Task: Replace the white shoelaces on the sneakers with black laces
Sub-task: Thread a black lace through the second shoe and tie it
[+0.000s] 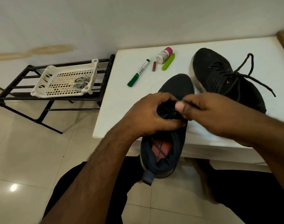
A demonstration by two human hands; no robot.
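Observation:
A dark sneaker [175, 85] lies on the white table [115, 101] with its heel hanging over the near edge. My left hand [150, 113] curls over its lacing area and grips it. My right hand [202, 110] pinches a black lace [168, 113] just above the tongue. One loose black lace end [163, 153] lies inside the shoe opening. A second dark sneaker [218, 75] sits at the right, laced in black, its lace ends [248, 65] spread loose on the table.
A green marker [138, 72], a small brown stick [154, 66], a lime clip [168, 61] and a pink-capped bottle [163, 54] lie at the table's far side. Left of the table, a black metal rack [24, 101] carries a white perforated tray [60, 81] holding pale coiled laces [80, 83].

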